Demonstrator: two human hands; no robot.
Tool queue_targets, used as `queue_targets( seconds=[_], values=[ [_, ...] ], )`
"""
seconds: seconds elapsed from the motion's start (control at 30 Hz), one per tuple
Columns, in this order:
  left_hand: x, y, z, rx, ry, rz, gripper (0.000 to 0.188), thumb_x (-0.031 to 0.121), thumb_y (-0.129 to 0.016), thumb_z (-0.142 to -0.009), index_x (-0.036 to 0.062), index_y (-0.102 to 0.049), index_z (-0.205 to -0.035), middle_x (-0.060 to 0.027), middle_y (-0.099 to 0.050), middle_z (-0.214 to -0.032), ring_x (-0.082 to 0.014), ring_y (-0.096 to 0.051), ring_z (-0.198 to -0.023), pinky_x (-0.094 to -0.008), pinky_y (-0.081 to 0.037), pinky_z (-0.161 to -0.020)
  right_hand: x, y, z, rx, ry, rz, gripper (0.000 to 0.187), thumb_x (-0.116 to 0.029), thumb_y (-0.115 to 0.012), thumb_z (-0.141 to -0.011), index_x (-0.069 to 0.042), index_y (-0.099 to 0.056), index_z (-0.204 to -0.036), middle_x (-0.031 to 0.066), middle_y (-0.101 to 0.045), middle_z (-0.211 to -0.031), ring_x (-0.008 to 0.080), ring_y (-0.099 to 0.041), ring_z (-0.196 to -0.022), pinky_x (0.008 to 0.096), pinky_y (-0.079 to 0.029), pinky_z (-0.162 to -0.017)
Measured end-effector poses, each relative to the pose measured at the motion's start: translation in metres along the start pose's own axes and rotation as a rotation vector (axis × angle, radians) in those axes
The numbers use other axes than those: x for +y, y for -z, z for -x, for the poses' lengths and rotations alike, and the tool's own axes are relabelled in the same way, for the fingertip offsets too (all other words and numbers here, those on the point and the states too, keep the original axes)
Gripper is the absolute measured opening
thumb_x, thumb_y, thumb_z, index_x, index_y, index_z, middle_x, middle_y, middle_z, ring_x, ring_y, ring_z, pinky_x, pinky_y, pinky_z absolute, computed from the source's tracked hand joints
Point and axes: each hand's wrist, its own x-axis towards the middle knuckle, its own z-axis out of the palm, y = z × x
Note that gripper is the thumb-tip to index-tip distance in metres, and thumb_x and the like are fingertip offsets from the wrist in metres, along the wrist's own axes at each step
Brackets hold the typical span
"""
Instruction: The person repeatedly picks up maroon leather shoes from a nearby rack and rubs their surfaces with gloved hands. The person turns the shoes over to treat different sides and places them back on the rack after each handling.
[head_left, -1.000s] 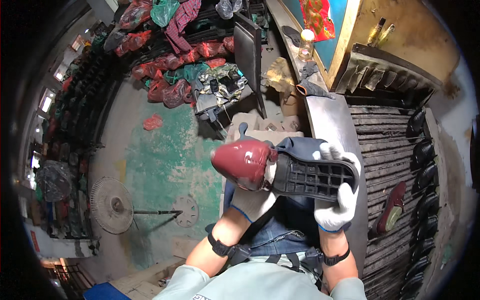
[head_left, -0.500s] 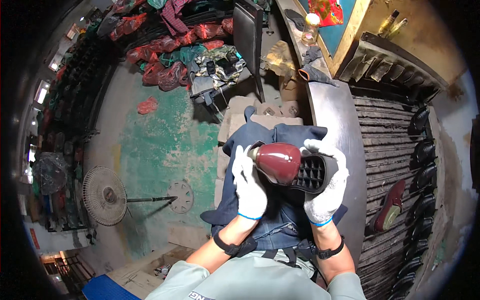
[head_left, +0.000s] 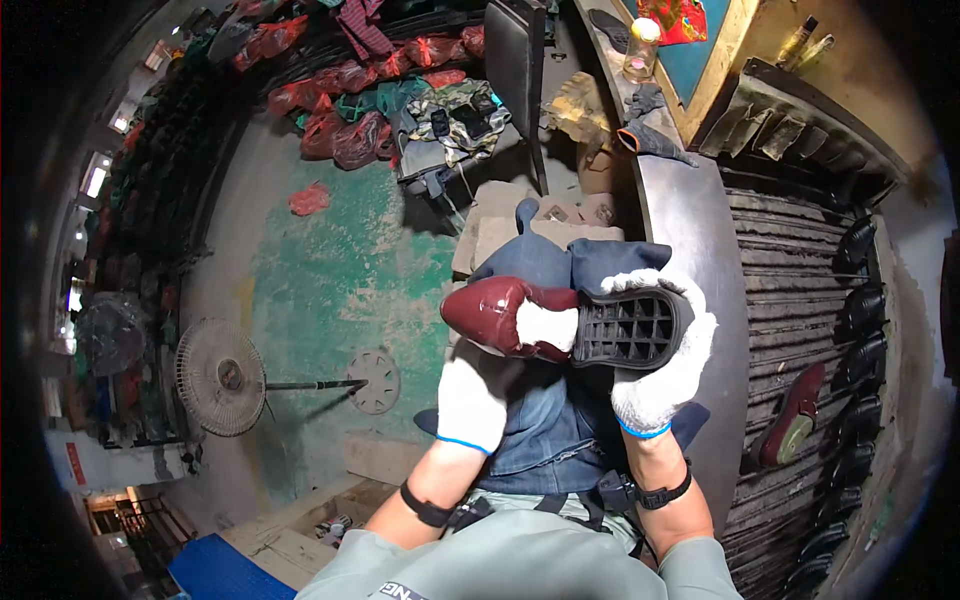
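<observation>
- I am holding a dark red shoe (head_left: pixel 505 315) on its side above my lap, toe pointing to my left, its black grid-patterned sole (head_left: pixel 630 328) turned up toward the camera.
- My right hand (head_left: pixel 660 375), in a white glove, is wrapping around the heel end, fingers curling over the sole's far edge and grasping it.
- My left hand (head_left: pixel 478 395), also gloved in white, is supporting the shoe from below, with the thumb pressing on the red upper beside the sole; its fingers are closing on the shoe.
- A dark blue cloth (head_left: pixel 560 265) is lying across my knees just behind the shoe.
- A grey metal bench (head_left: pixel 690 230) is running along my right side, with a slatted rack (head_left: pixel 800 290) beyond it carrying a row of black shoes (head_left: pixel 865 300) and one red shoe (head_left: pixel 795 415).
- A floor fan (head_left: pixel 220 375) is lying on the green concrete floor (head_left: pixel 340 270) well off to my left.
- Red bags (head_left: pixel 340 135) are piling up at the far wall.
</observation>
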Motion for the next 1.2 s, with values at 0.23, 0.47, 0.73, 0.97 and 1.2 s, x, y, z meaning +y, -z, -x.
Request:
queue_targets(
  seconds=[0.23, 0.47, 0.73, 0.97, 1.2],
  values=[
    [0.073, -0.027, -0.035, 0.035, -0.626, -0.147, 0.062, 0.046, -0.036, -0.119, -0.0048, -0.070, -0.130, -0.0188, -0.079, -0.123, -0.0295, -0.077, -0.112, -0.0408, -0.058, -0.104, -0.009, -0.001, 0.006, -0.082, 0.009, 0.117, 0.065, -0.056, -0.032, -0.120, 0.000, -0.058, -0.141, 0.0203, -0.069, -0.128, 0.0339, -0.070, -0.119, 0.0493, -0.054, -0.112],
    [0.083, -0.077, -0.023, -0.006, -0.742, -0.108, 0.027, 0.006, -0.056, -0.105, -0.0080, -0.079, -0.110, -0.0206, -0.081, -0.106, -0.0310, -0.080, -0.097, -0.0391, -0.062, -0.090, -0.013, 0.000, 0.009, -0.066, 0.167, 0.552, 0.055, -0.041, -0.039, -0.118, 0.006, -0.067, -0.128, 0.0190, -0.074, -0.122, 0.0283, -0.070, -0.115, 0.0414, -0.051, -0.107],
    [0.078, -0.095, -0.021, -0.015, -0.769, -0.104, 0.022, 0.002, -0.061, -0.100, -0.0072, -0.079, -0.109, -0.0215, -0.082, -0.104, -0.0336, -0.080, -0.095, -0.0415, -0.063, -0.089, -0.012, 0.003, 0.012, 0.006, 0.186, 0.543, 0.056, -0.038, -0.038, -0.117, 0.008, -0.069, -0.123, 0.0210, -0.074, -0.122, 0.0297, -0.070, -0.116, 0.0419, -0.049, -0.109],
    [0.070, -0.097, -0.015, -0.021, -0.777, -0.172, 0.020, 0.002, -0.070, -0.092, -0.0014, -0.080, -0.108, -0.0188, -0.082, -0.104, -0.0357, -0.080, -0.094, -0.0436, -0.063, -0.087, -0.013, 0.009, 0.012, 0.027, 0.198, 0.588, 0.058, -0.041, -0.038, -0.118, 0.008, -0.069, -0.124, 0.0206, -0.074, -0.122, 0.0295, -0.070, -0.115, 0.0421, -0.050, -0.109],
    [0.064, -0.090, -0.003, -0.038, -0.864, -0.227, 0.023, 0.001, -0.071, -0.088, 0.0006, -0.081, -0.109, -0.0170, -0.083, -0.107, -0.0360, -0.079, -0.097, -0.0454, -0.062, -0.090, -0.021, 0.012, 0.020, -0.073, 0.206, 0.633, 0.061, -0.045, -0.042, -0.115, 0.010, -0.067, -0.127, 0.0220, -0.071, -0.126, 0.0307, -0.069, -0.119, 0.0420, -0.051, -0.110]
  ],
)
